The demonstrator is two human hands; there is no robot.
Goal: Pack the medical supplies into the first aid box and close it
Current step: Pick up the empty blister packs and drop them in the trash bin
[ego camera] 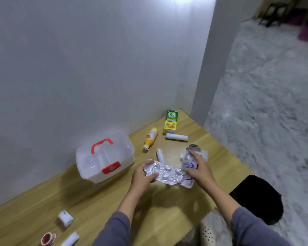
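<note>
A: What is shown nearest the camera?

B: Two grey sleeves are seen reaching forward over a wooden table [43, 197]. At the near left edge a pink tape roll [48, 238] and two white bandage rolls [65, 218] are laid, well apart from the hands.

A: And the hands?

B: The left hand [143, 175] is closed on one end of a crumpled foil blister strip [165, 172]. A clear bottle [190, 159] is gripped upright by the right hand [201, 170].

A: Where is the first aid box?

B: The first aid box [104, 157] is set left of the hands, lid down, red latch toward the camera. Beyond, a yellow bottle [151, 138], another white roll [176, 137] and a green carton [171, 121] are left lying near the wall.

A: Which step is in hand?

B: Supplies are being gathered, it is judged. Next, the box must be unlatched and opened.
</note>
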